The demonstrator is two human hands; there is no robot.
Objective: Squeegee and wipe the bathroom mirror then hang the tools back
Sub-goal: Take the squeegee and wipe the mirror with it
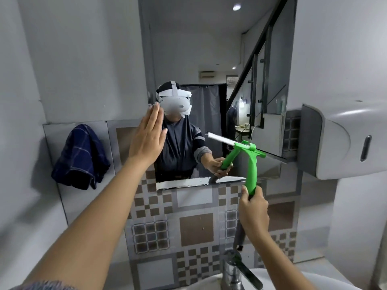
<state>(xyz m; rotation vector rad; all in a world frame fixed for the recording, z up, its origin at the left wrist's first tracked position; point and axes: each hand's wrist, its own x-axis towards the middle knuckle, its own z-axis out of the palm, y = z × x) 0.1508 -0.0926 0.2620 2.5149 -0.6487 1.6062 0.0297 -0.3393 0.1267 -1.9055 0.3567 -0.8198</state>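
Note:
The wall mirror [209, 59] fills the upper middle of the head view. My right hand [253, 212] grips the lower end of a green squeegee [250, 168], whose blade lies tilted against the mirror's lower right part. The squeegee's reflection shows just left of it in the glass. My left hand [147, 137] is flat with fingers together and straight, palm pressed on the mirror's left edge. A dark blue checked cloth [80, 156] hangs on the wall to the left of the mirror.
A white paper-towel dispenser [343, 141] juts from the wall at the right, close to the blade's right end. A chrome tap [236, 268] and the white basin [209, 283] sit directly below my right hand. Patterned tiles [194, 229] cover the wall under the mirror.

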